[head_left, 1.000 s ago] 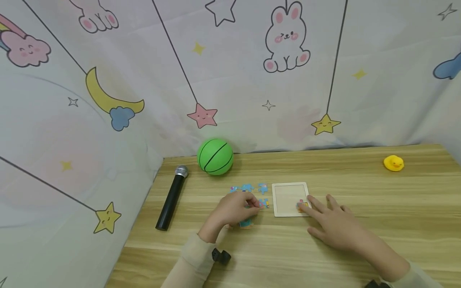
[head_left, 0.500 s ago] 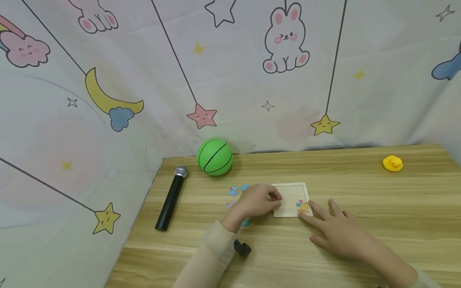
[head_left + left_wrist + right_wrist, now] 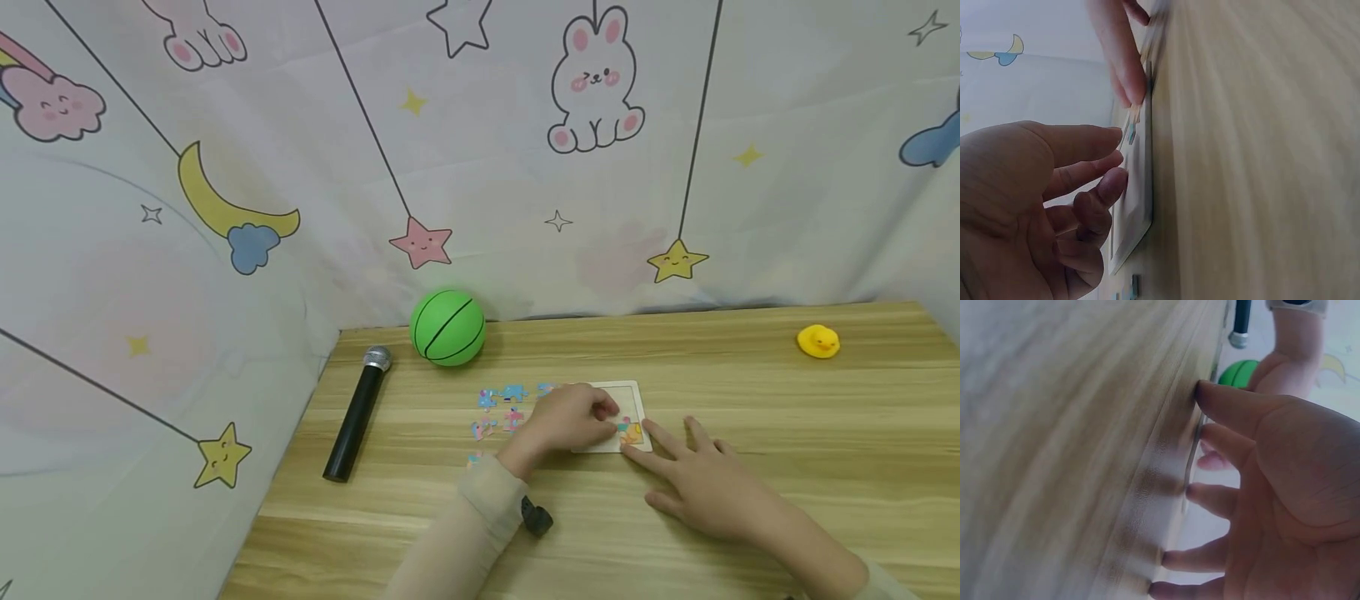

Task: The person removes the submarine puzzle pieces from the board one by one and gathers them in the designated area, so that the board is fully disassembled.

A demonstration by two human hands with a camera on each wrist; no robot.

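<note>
A square wooden puzzle tray (image 3: pixel 640 400) lies on the table, with an orange and teal puzzle piece (image 3: pixel 632 433) in its near right corner. My left hand (image 3: pixel 570 418) is over the tray's left part, thumb and fingers brought together as in a pinch beside that piece. Any small piece between these fingertips is mostly hidden. In the left wrist view the left hand (image 3: pixel 1054 194) shows curled fingers close to the tray surface (image 3: pixel 1138 200). My right hand (image 3: pixel 705 483) lies with fingers spread, its fingertips touching the tray's right edge and the table.
Several loose puzzle pieces (image 3: pixel 513 418) lie left of the tray, some covered by the left arm. A green ball (image 3: pixel 448 327) and a black microphone (image 3: pixel 358 421) sit farther left. A yellow rubber duck (image 3: pixel 818 341) stands at the back right.
From the loose pieces, my left hand has moved right and over the tray. The right hand has shifted slightly, its index finger sliding off the piece in the corner toward the tray's edge.
</note>
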